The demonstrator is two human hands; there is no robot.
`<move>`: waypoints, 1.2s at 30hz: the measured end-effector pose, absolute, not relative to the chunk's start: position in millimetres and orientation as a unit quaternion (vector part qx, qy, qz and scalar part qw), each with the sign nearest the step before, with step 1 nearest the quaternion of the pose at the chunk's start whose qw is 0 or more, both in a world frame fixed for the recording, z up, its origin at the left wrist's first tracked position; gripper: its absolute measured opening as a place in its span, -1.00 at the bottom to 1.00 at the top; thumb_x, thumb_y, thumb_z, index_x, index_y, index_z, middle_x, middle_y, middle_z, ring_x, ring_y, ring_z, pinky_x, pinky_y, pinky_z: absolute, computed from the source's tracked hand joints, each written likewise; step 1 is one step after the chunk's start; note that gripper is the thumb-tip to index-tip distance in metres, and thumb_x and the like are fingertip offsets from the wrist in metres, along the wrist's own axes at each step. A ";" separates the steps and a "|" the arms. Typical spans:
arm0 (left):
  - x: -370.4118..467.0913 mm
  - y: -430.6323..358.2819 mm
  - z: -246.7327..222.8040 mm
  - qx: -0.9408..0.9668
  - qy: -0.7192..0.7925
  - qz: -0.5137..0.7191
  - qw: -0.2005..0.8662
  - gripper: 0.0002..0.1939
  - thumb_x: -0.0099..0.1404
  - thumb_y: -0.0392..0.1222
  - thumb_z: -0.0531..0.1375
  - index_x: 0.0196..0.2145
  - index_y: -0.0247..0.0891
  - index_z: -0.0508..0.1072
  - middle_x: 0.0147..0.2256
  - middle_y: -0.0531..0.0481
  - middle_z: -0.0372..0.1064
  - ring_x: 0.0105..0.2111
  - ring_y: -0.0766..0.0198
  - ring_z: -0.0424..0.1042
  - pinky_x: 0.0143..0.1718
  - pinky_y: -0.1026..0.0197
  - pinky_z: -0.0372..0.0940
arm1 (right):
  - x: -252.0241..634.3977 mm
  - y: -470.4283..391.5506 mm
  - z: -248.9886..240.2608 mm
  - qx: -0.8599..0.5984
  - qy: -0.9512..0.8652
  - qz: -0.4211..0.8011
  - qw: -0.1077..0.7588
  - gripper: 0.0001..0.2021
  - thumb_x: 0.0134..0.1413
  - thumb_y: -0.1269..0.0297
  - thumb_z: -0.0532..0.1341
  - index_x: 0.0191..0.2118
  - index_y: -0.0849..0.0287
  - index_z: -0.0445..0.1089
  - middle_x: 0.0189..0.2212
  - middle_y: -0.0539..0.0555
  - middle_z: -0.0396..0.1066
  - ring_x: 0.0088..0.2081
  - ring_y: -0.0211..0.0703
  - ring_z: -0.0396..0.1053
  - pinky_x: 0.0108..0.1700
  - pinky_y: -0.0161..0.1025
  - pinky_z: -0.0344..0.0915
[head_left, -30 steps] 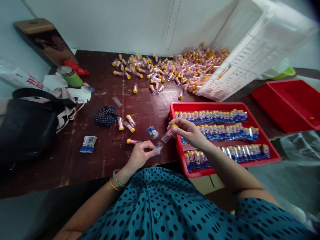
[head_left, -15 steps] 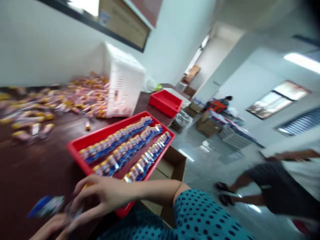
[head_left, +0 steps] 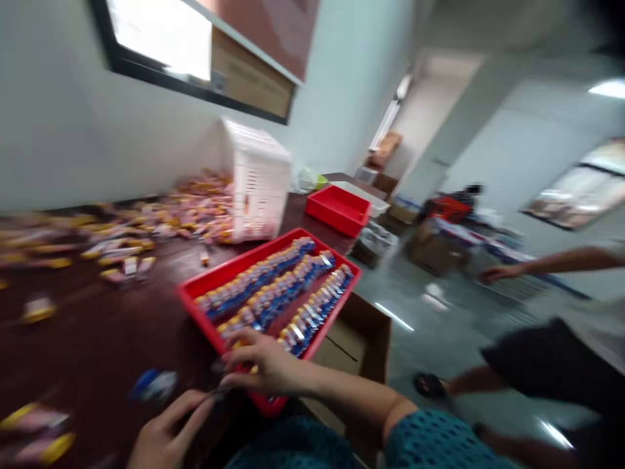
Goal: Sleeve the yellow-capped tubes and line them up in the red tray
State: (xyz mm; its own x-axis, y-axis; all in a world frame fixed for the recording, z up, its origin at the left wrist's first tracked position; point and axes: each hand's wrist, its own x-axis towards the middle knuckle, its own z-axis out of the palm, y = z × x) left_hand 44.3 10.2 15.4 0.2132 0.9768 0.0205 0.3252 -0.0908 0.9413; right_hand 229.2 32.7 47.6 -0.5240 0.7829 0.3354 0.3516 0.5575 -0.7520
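My left hand (head_left: 170,426) is low in the view, thumb and fingers pinched together at a small, blurred, see-through piece (head_left: 219,392). My right hand (head_left: 266,361) meets it there, fingers curled over the near corner of the red tray (head_left: 195,311). A bit of yellow shows between the right fingers, but what they hold is too blurred to name. Three rows of small wrapped pieces (head_left: 280,290) with yellow tops and blue bottoms fill the tray. Left of my hands lies a blue-and-clear piece (head_left: 153,385) on the dark table (head_left: 117,326).
Loose pink-and-yellow pieces (head_left: 195,208) spill from a white basket (head_left: 261,189) lying on its side by the wall. Behind the tray sits another red tray (head_left: 336,208). An open cardboard box (head_left: 374,339) is below the table edge. Someone stands at the right, an arm (head_left: 551,264) extended.
The view has swung left, so things appear further right and the tray lower. My hands remain together near the tray's corner. The other person's arm now reaches out.
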 end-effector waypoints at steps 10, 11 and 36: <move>-14.6 -31.6 10.3 0.489 0.589 0.461 0.449 -0.67 0.01 0.03 0.40 -0.65 -0.24 0.45 -0.56 0.00 0.39 -0.47 0.20 0.33 -0.37 0.21 0.22 | 180.3 23.9 46.4 -0.321 -0.799 0.423 0.281 -0.96 0.10 0.39 0.27 -0.36 0.12 0.44 -0.01 0.14 0.31 0.02 -0.05 0.40 0.08 -0.15 0.35; -17.0 -34.6 9.1 0.486 0.589 0.465 0.447 -0.68 0.01 0.01 0.40 -0.65 -0.24 0.45 -0.56 0.01 0.38 -0.47 0.21 0.32 -0.36 0.21 0.21 | 176.7 22.7 48.3 -0.320 -0.804 0.422 0.270 -0.96 0.11 0.40 0.26 -0.35 0.14 0.44 0.00 0.15 0.31 0.03 -0.07 0.40 0.09 -0.17 0.34; -210.6 -154.3 -16.0 0.553 0.783 0.252 0.136 -0.88 0.17 -0.19 0.27 -0.51 -0.17 0.53 0.03 -0.18 0.52 0.15 -0.06 0.34 0.16 -0.15 0.16 | 179.2 -2.6 27.2 -0.347 -0.776 0.457 0.261 -0.71 0.29 0.11 0.15 0.05 0.05 0.38 0.02 0.11 0.45 0.07 -0.02 0.41 0.12 -0.15 0.35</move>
State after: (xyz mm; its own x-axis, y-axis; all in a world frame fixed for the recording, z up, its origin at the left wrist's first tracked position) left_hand -210.6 -154.3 -16.0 -0.3524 0.9336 0.0658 0.7966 0.2623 0.5447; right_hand 179.2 -2.6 27.2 -0.6229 0.7773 0.0880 0.2998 0.3411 -0.8909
